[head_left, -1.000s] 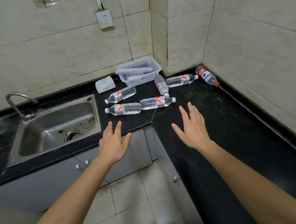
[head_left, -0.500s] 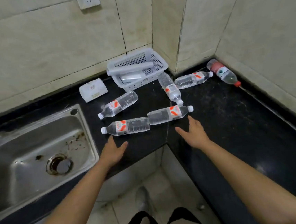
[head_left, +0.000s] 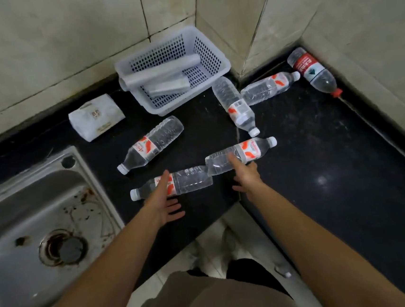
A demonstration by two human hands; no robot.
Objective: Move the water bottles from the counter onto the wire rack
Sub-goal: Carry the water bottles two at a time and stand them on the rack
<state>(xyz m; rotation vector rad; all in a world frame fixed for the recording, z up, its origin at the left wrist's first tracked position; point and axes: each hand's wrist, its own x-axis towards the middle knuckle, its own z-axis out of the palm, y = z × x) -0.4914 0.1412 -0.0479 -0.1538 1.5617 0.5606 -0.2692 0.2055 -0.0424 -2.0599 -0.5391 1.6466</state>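
Note:
Several clear water bottles lie on their sides on the black counter (head_left: 321, 166). My left hand (head_left: 163, 201) reaches over the nearest bottle (head_left: 189, 183), fingers straight across its orange label and thumb spread below it. My right hand (head_left: 245, 176) lies with straight fingers on the bottle just right of it (head_left: 253, 149). Farther back lie a bottle near the sink (head_left: 153, 143), one pointing toward me (head_left: 235, 105), one in the corner (head_left: 268, 87) and a red-labelled bottle (head_left: 312, 71) against the right wall. No wire rack is in view.
A white perforated basket (head_left: 211, 53) holding a roll stands at the back wall. A white tissue pack (head_left: 95, 116) lies left of it. The steel sink (head_left: 42, 218) fills the left. Tiled walls close the corner behind the counter.
Both hands have moved forward from the counter's front edge onto the two nearest bottles. The camera has come closer and tilted further down.

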